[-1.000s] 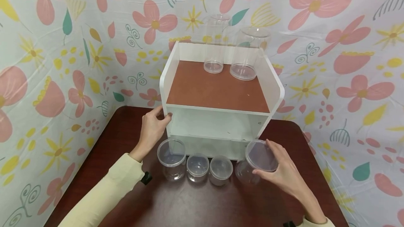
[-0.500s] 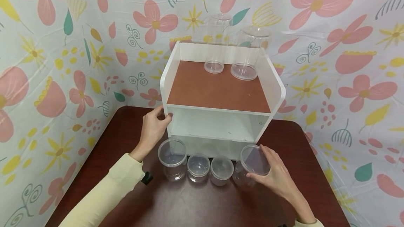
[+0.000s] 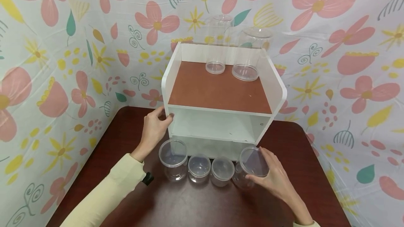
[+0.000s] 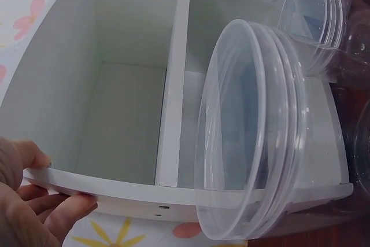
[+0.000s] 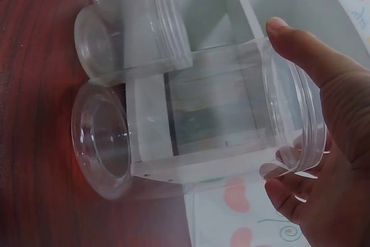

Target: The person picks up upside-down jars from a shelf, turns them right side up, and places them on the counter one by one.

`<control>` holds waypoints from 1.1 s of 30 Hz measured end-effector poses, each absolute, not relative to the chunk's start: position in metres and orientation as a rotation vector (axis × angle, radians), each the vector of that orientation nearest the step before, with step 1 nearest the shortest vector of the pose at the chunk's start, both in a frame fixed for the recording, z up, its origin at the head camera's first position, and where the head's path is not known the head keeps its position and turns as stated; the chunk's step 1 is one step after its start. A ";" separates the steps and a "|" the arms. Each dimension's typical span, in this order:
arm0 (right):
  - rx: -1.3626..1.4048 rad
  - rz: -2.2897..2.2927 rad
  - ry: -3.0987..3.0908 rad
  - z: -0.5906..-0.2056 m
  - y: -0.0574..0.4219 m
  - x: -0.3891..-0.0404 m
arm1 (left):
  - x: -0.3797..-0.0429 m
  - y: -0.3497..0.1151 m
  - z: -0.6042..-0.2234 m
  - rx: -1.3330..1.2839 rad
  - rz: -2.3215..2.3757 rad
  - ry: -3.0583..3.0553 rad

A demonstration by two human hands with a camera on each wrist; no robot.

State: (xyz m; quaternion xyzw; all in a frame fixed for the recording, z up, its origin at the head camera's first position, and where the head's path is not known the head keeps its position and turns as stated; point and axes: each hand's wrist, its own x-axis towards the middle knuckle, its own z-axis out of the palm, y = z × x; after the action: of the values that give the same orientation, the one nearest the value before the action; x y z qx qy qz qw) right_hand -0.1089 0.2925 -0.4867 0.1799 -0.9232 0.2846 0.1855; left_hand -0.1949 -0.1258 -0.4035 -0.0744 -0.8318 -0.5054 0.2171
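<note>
In the head view my left hand pinches the left side panel of a white shelf unit, thumb on the inner side. The left wrist view shows the fingers curled round that panel's edge. At the right front, my right hand grips a clear lidded jar around its lid. In the right wrist view the thumb lies on one side of that jar's lid and the fingers on the other. Its base is on or close to the table; I cannot tell which.
Left of the held jar stand two small lidded jars and a larger lidded jar, in a row before the shelf. Two tall clear containers stand on its brown top. A flower-patterned curtain encloses the dark red table.
My right hand has moved slightly left with the jar, bringing it closer to the small jar beside it. My left hand keeps its place on the panel.
</note>
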 end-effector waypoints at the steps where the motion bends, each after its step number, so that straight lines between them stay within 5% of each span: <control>1: 0.508 0.805 -2.601 -0.488 0.292 -0.109 | -0.195 -0.126 -0.403 -0.206 -1.399 -2.304; 26: 0.504 0.837 -2.616 -0.495 0.290 -0.112 | -0.194 -0.125 -0.403 -0.187 -1.391 -2.314; 33: 0.436 0.890 -2.544 -0.466 0.287 -0.105 | -0.194 -0.124 -0.402 -0.178 -1.388 -2.321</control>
State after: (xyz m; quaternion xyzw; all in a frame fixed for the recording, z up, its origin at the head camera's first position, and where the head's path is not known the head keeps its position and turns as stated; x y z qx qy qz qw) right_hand -0.1052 0.2868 -0.4660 0.1563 -0.9121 0.3192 0.2043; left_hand -0.1941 -0.1241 -0.4022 -0.0643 -0.8365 -0.5003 0.2141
